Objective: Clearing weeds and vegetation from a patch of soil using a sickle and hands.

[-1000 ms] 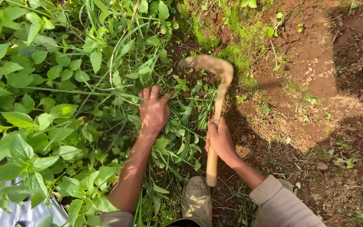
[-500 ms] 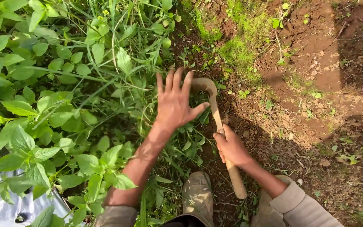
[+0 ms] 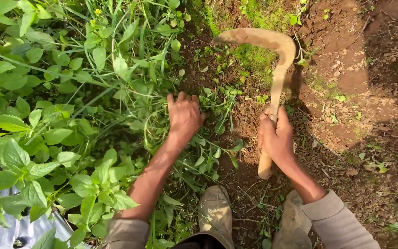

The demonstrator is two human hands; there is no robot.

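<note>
the right hand (image 3: 277, 138) grips a sickle (image 3: 272, 69) by its handle, blade curving above. the left hand (image 3: 185, 115) clutches weeds (image 3: 208, 152) beside it.

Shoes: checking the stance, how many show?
2: one shoe at bottom centre beside the weeds, the other shoe under the right hand holding the sickle.

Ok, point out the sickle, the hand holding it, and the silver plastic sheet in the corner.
sickle (image 3: 278, 83), head view, on the shaft just below the curved blade.
right hand (image 3: 277, 138), head view, on the back of the hand gripping the handle.
silver plastic sheet (image 3: 5, 233), head view, on its wrinkled surface at bottom left.
</note>
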